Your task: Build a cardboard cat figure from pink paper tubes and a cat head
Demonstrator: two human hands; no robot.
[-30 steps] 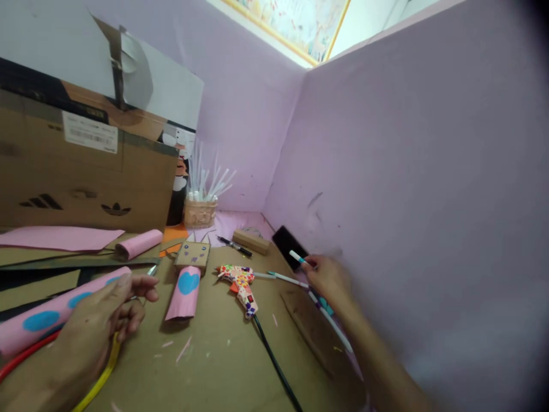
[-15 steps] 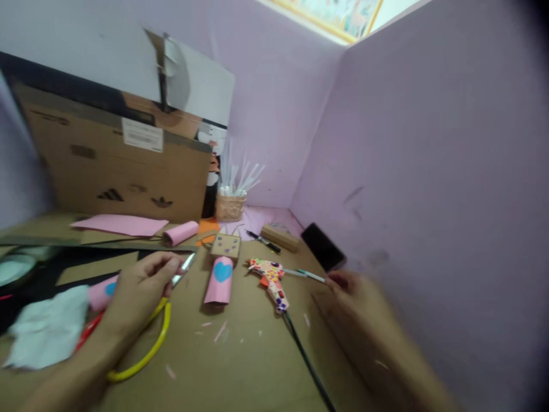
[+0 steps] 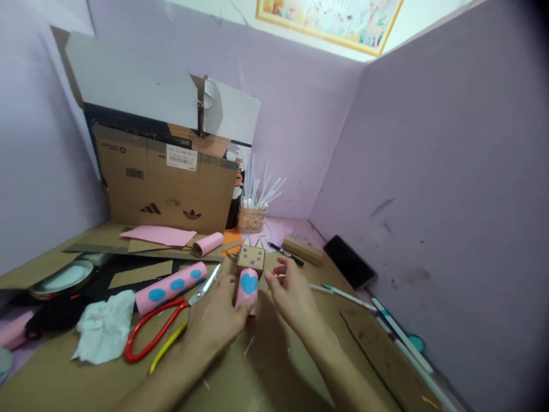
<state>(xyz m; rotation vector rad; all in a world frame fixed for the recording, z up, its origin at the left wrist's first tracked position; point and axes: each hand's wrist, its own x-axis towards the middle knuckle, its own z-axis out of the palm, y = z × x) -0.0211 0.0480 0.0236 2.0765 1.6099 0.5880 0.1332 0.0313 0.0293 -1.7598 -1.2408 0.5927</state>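
Note:
A small cardboard cat figure (image 3: pixel 251 260) with drawn face, pointed ears and a pink paper tube body (image 3: pixel 247 284) bearing a blue heart is in front of me. My left hand (image 3: pixel 217 315) closes round the tube from the left, its thumb across the lower part. To the right of the figure my right hand (image 3: pixel 294 294) is open, thumb and fingers apart, holding nothing. Behind that hand the glue gun is mostly hidden. Scissors (image 3: pixel 199 294) with red and yellow handles lie left of my left hand, one handle partly covered by my forearm.
A pink tube with blue dots (image 3: pixel 171 288) and a crumpled tissue (image 3: pixel 105 326) lie left. Further back are a cardboard box (image 3: pixel 167 194), a basket of glue sticks (image 3: pixel 253 219), a black pen (image 3: pixel 285 253) and a wooden block (image 3: pixel 303 250). A phone (image 3: pixel 350 262) rests by the right wall.
My left hand has left the scissors and moved right to the cat figure. My right hand has come in from the white markers at the right, now without one. The view has swung left.

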